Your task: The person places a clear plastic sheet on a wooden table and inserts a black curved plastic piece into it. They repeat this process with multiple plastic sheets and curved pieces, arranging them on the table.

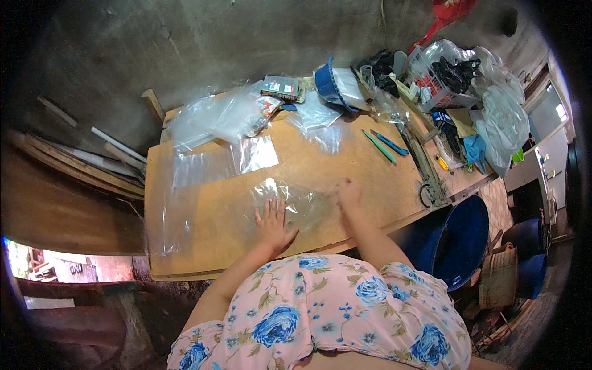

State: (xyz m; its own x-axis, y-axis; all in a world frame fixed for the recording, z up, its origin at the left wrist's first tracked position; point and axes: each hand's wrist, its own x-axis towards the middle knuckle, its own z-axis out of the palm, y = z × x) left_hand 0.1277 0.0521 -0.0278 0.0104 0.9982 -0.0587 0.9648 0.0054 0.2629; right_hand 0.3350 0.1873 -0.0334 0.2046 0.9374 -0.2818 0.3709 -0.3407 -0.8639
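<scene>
A clear plastic bag lies on the wooden table in front of me, its outline hard to make out against the wood. My left hand rests flat on its left part, fingers stretched and spread. At its right edge my right hand is closed in a fist-like pinch, apparently on the plastic; the fingertips are partly hidden. Beyond my left hand, flat clear plastic sheets lie on the wood. More clear plastic covers the table's left side.
A stack of clear bags sits at the back left. A dark case and a blue basin stand behind. Green and blue slim tools lie to the right. Beyond the table's right edge is a blue barrel.
</scene>
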